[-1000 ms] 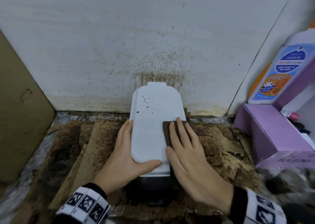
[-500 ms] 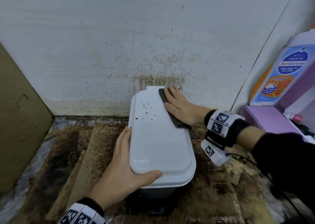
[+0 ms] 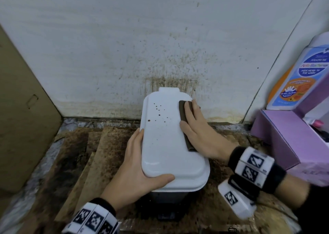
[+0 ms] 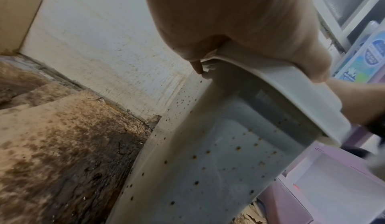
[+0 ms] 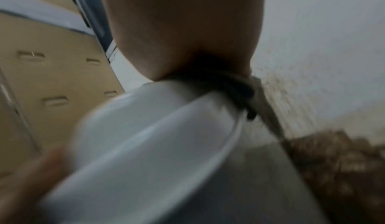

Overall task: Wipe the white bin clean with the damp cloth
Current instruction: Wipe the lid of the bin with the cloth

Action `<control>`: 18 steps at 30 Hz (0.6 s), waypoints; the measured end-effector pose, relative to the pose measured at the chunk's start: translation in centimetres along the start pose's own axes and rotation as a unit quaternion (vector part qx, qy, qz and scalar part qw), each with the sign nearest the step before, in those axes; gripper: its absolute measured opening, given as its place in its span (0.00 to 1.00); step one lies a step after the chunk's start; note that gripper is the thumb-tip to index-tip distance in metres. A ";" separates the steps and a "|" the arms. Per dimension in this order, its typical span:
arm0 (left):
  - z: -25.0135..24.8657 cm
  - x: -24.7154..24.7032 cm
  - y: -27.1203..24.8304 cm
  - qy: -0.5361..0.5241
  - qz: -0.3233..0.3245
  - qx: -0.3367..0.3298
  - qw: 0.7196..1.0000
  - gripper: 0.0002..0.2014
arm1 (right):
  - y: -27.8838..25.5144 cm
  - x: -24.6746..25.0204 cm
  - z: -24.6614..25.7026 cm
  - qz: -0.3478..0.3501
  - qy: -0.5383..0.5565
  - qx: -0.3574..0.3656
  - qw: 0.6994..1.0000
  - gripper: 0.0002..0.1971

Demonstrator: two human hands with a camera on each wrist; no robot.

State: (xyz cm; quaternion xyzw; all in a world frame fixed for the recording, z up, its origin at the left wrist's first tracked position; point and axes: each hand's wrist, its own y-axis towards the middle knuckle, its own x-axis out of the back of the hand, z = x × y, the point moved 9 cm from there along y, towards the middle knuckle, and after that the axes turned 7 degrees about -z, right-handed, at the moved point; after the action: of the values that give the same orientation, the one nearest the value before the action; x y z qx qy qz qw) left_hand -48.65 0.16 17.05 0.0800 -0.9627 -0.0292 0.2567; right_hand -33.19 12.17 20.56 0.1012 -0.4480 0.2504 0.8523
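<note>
The white bin (image 3: 167, 144) stands against the stained wall, its lid dotted with brown spots near the far left. My left hand (image 3: 140, 169) grips the lid's near left corner, thumb on top and fingers along the left edge; the left wrist view shows the lid's rim (image 4: 291, 86) in that hand above the speckled bin side (image 4: 208, 161). My right hand (image 3: 197, 132) lies flat on the dark brown cloth (image 3: 184, 125), pressing it onto the lid's right side. The right wrist view is blurred, with the cloth (image 5: 235, 86) under the palm.
Stained, peeling cardboard (image 3: 85, 159) covers the floor around the bin. A cardboard panel (image 3: 23, 112) leans at the left. A purple box (image 3: 292, 137) and a soap bottle (image 3: 299, 77) stand at the right, close to my right arm.
My right hand slid the cloth from the lid's near right up to its far right corner, then back a little toward me. The left hand has kept its hold on the lid.
</note>
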 end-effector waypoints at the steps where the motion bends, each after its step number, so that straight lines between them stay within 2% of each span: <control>1: 0.0 0.0 0.0 0.000 -0.001 -0.002 1.000 0.67 | -1.3 -0.4 0.3 -0.017 0.006 0.004 1.000 0.35; 6: -0.1 -0.1 -0.2 0.002 -0.011 -0.007 1.000 0.66 | -7.4 -2.6 1.3 -0.091 -0.006 0.036 0.995 0.37; 9: -0.2 -0.2 -0.2 -0.002 -0.012 -0.009 1.000 0.65 | -8.3 -2.7 1.3 -0.108 -0.016 0.048 0.993 0.34; 12: -0.2 -0.1 -0.1 0.000 -0.012 -0.009 1.000 0.65 | -6.8 -2.1 1.1 -0.101 -0.015 0.048 0.994 0.32; 18: -0.1 0.0 -0.1 -0.001 -0.005 -0.006 1.000 0.65 | 0.2 -0.2 0.1 -0.014 -0.017 0.015 1.000 0.34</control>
State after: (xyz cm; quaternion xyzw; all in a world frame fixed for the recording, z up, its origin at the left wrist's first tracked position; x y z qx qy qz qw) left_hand -48.53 0.08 17.14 0.0835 -0.9622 -0.0368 0.2566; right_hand -33.43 12.20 20.39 0.1244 -0.4572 0.2430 0.8464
